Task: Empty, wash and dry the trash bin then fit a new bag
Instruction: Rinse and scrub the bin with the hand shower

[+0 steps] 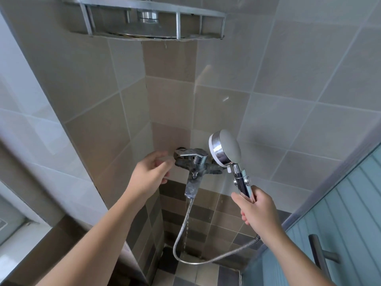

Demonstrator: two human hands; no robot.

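Trash bin: not in shot, so you can't place it from here; same for any bag.

Only container up top is the metal corner shelf (144, 19), fixed across the tiled corner. A shiny metal cylinder (148, 16) sits in it, seen thru the rails; what it is, can't tell.

Your left hand (151, 174) is out at the left end of the chrome mixer tap (192, 162), arm reaching in from bottom left, palm side turned toward the tap. Fingers loosely curled, tips blurred right at the tap's lever end; touching or just short, can't tell. Nothing gripped in it.

Your right hand (258, 211) is wrapped round the lower handle of the hand shower (228, 153), thumb along the left side, forearm coming up from bottom right. Shower head is held upright, grey face pointing right-ish, chrome rim just right of the tap body and apart from the wall. Small button block shows on the handle above your grip.

Metal hose (186, 221) drops from the tap spout, loops low near the floor corner, climbs back to your wrist. Thin water trickle falls beside it.

Blue-green ribbed door w/ bar handle (318, 259) at right edge.

No brand or writing readable anywhere.
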